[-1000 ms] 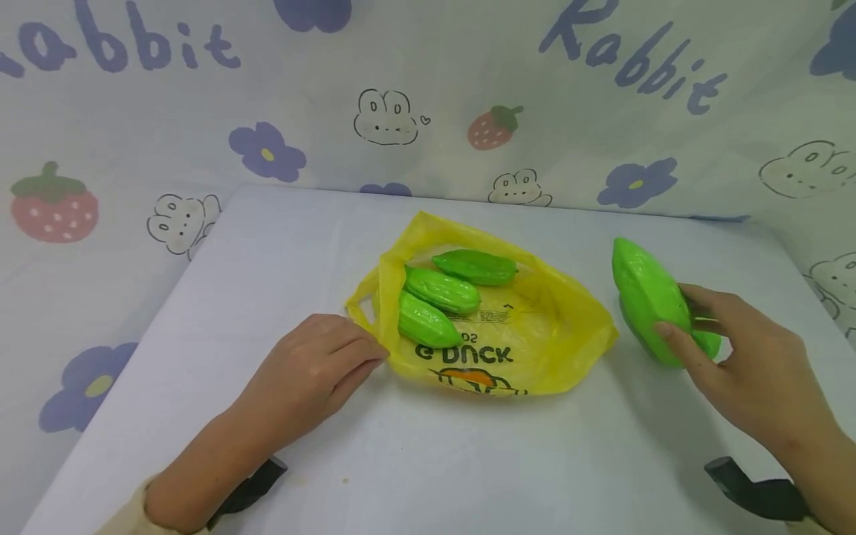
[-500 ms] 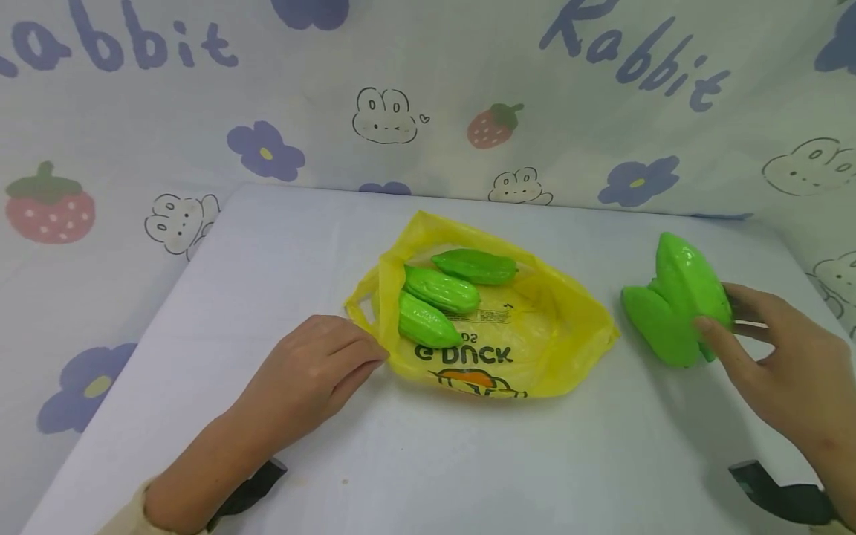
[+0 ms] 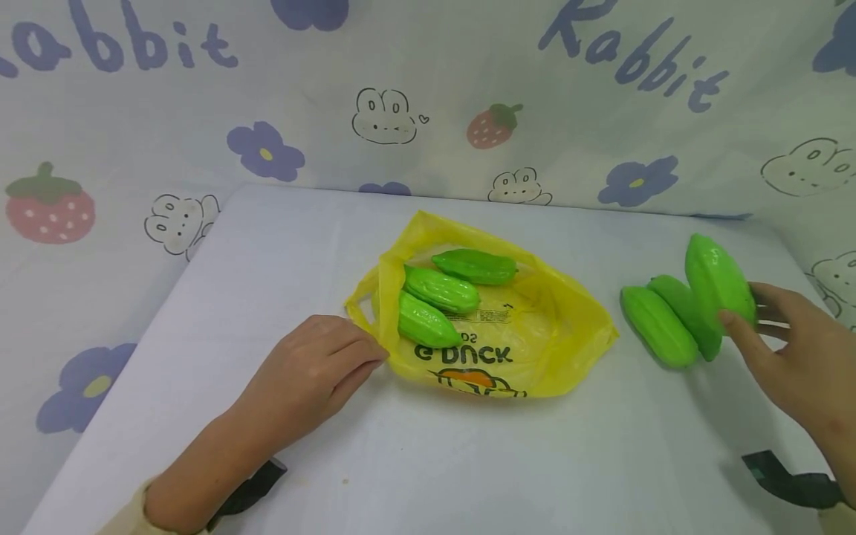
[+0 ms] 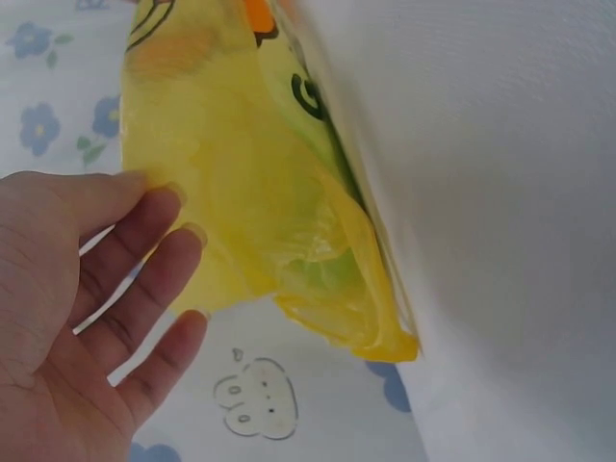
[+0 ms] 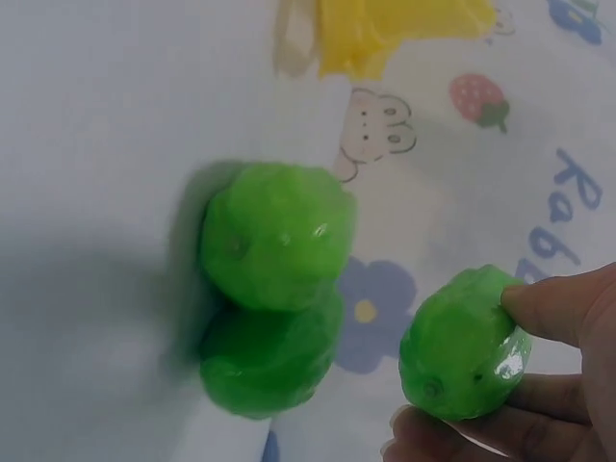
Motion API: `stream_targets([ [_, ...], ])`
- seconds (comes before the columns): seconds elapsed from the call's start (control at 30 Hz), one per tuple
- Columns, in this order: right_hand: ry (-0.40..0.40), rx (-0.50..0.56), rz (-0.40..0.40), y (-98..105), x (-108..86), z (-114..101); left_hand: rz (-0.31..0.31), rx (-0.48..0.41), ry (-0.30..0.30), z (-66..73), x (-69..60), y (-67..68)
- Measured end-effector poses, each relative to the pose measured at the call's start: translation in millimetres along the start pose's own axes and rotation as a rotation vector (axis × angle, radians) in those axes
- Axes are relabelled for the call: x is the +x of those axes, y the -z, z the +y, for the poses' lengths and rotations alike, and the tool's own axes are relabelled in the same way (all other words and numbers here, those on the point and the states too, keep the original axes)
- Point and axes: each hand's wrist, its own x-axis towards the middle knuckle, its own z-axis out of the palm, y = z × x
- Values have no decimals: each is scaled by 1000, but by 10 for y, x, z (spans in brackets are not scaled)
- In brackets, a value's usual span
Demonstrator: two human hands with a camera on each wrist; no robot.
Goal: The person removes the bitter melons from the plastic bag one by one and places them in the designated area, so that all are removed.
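The right grip [image 3: 799, 357] holds a gourd [image 3: 717, 276] between thumb and fingers, to the right of the bag [image 3: 583, 349] and apparently clear of the surface [image 3: 468, 461]. Its glossy green skin looks hard and a little slippery; it is probably a light, stiff imitation that will neither dent nor bend. The bumpy ribs should give some purchase, and the thick middle seems the best place to take hold, since the tapered ends could slide away. The left grip [image 3: 321, 364] pinches the bag's near-left edge. That film looks thin, limp and almost weightless, likely to fold or tear if tugged, so its rim is the sensible hold. Three more gourds [image 3: 443, 290] lie inside; two others [image 3: 658, 327] lie side by side on the surface.
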Motion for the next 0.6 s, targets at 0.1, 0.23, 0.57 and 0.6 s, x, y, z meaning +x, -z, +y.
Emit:
stream_targets([
  [0.1,-22,3,7,-29,17,82,0,0,-2,-3,2,-4],
  [0.23,-36,31,25,-58,44,188,0,-2,0,-5,-2,-4],
  [0.57,-97,0,-40,-69,99,358,-5,-7,7,0,-6,3],
  [0.6,-107,-11,-58,-70,106,379,-5,-8,7,1,-5,4],
])
